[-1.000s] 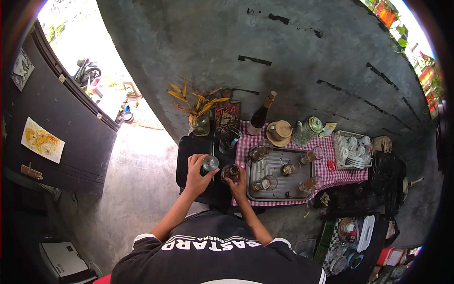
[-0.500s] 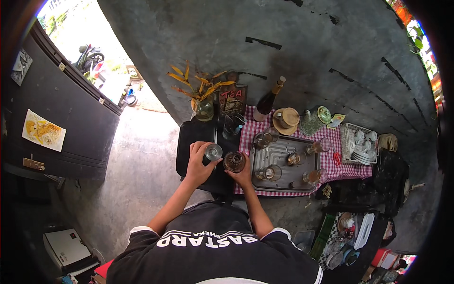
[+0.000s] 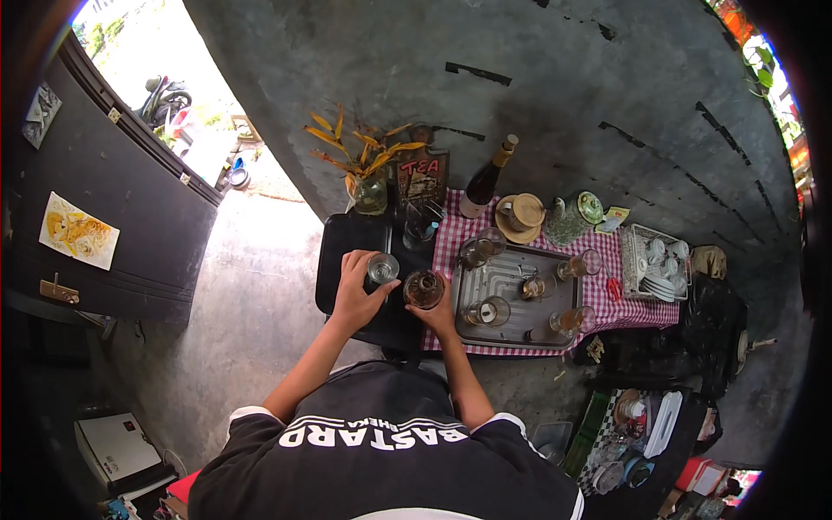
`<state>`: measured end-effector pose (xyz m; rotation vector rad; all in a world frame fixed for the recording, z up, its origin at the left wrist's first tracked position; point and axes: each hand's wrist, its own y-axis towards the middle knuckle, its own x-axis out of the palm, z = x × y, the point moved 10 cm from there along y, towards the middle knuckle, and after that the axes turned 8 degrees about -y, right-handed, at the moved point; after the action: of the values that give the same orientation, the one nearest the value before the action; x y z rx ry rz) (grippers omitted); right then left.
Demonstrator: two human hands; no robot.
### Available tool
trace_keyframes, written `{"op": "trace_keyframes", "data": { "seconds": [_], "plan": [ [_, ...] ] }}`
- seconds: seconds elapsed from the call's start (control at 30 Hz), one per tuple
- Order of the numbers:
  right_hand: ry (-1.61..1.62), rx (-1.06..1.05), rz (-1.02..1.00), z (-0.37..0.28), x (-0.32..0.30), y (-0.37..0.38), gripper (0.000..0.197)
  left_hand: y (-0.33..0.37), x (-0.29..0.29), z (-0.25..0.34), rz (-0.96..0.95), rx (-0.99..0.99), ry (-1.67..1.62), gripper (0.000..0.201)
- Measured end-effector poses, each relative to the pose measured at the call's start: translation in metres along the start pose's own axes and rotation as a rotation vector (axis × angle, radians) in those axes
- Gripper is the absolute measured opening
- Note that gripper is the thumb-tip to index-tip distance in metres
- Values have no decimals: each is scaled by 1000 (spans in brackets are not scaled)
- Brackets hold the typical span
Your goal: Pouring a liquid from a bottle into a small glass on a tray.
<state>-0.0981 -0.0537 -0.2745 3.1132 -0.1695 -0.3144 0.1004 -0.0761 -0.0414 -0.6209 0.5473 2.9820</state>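
My left hand [image 3: 354, 295] is closed around a clear drinking glass [image 3: 381, 269], held over the black tray on the left. Just to its right, my right hand [image 3: 439, 314] grips a glass vessel with a brownish look [image 3: 424, 289]; its exact kind is hard to make out. A small gap separates the two. Beyond them stands a dark glass container [image 3: 419, 232] with something light blue at its rim. Right of my right hand, a grey metal tray [image 3: 518, 288] carries several glasses, among them a near-left glass [image 3: 488, 312] with a light disc visible in its mouth.
The black tray [image 3: 331, 260] lies left. Along the wall stand a vase [image 3: 370, 194] with dry leaves, a painted sign [image 3: 422, 178], a dark bottle [image 3: 482, 184], a cup [image 3: 525, 213] and a green teapot [image 3: 572, 218]. A dish rack [image 3: 656, 264] sits on the checked cloth [image 3: 611, 319].
Both hands, each with its glass vessel, have shifted slightly forward and left. The vessel in my right hand appears turned a little. The whole view has moved slightly.
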Motion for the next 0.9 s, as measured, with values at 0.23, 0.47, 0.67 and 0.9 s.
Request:
{"op": "trace_keyframes", "data": {
  "seconds": [0.23, 0.47, 0.67, 0.9],
  "plan": [
    [-116, -26, 18, 12, 1, -4, 118, -1, -1, -5, 11, -21, -40, 45],
    [-130, -42, 53, 11, -3, -1, 113, -3, 1, -4, -15, 1, -48, 44],
    [-91, -74, 30, 8, 2, -3, 118, -3, 1, -1, -27, 10, -40, 44],
    [-30, -66, 30, 10, 3, 1, 116, -2, 1, -3, -22, 21, -29, 43]
  ]
}}
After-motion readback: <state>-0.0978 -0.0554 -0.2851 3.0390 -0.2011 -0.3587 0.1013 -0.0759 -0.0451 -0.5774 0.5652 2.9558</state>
